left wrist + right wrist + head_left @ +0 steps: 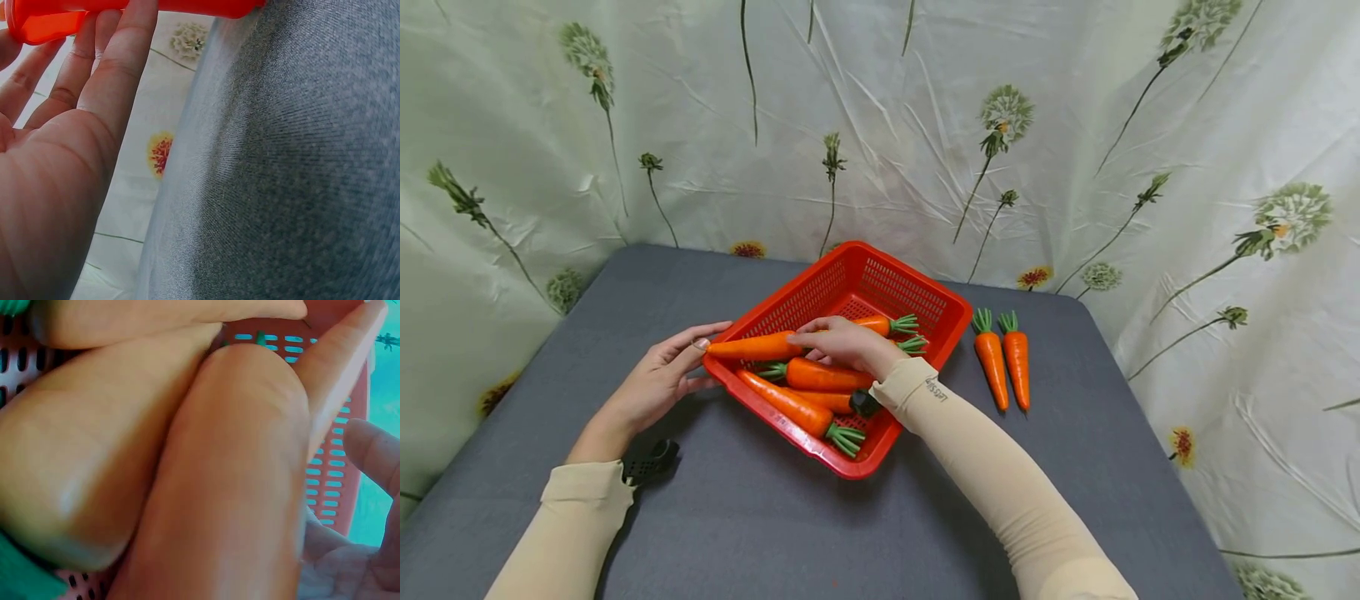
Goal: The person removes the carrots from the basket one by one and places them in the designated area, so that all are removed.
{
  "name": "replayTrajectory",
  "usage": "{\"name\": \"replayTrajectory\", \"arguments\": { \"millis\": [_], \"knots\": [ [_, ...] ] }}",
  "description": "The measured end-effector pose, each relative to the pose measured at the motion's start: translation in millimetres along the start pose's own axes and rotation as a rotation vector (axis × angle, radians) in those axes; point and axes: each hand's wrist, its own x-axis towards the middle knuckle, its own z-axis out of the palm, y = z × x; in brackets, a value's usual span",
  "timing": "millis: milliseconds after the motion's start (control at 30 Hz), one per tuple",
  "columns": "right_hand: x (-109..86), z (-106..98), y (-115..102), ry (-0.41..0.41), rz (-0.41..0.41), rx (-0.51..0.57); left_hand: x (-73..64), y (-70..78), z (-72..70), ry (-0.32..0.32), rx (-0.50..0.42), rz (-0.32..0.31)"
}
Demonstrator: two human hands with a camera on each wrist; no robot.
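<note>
Layout on the table (760, 533): a basket (805, 293) stands obliquely toward the far edge, with several carrots (827, 375) lying inside it. Two more carrots (1017, 367) lie side by side on the table, just right of the basket. The left hand (658, 375) is at the basket's left corner; the right hand (850, 343) is within, over some carrots. Cloth (895, 125) hangs behind the table and along both sides.

Glossy plastic basket (906, 290), smooth shiny carrots (827, 375), matt cloth tabletop (760, 517)
</note>
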Motion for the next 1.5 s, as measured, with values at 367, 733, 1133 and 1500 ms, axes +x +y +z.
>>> {"name": "replayTrajectory", "arguments": {
  "millis": [367, 733, 1133, 1500],
  "knots": [
    [3.3, 3.5, -4.1, -0.003, -0.022, -0.093, 0.4, -2.0, 0.8, 0.007, -0.001, 0.006],
    [7.5, 6.3, -4.3, 0.06, -0.027, 0.014, 0.9, -1.9, -0.1, -0.006, -0.023, 0.014],
    [9.0, 11.0, -8.5, 0.144, -0.064, 0.008, 0.0, -0.6, -0.9, -0.035, -0.071, 0.048],
    [9.3, 16.8, -13.3, 0.125, -0.027, 0.105, -0.2, -0.2, 0.5, 0.007, -0.015, 0.002]
  ]
}}
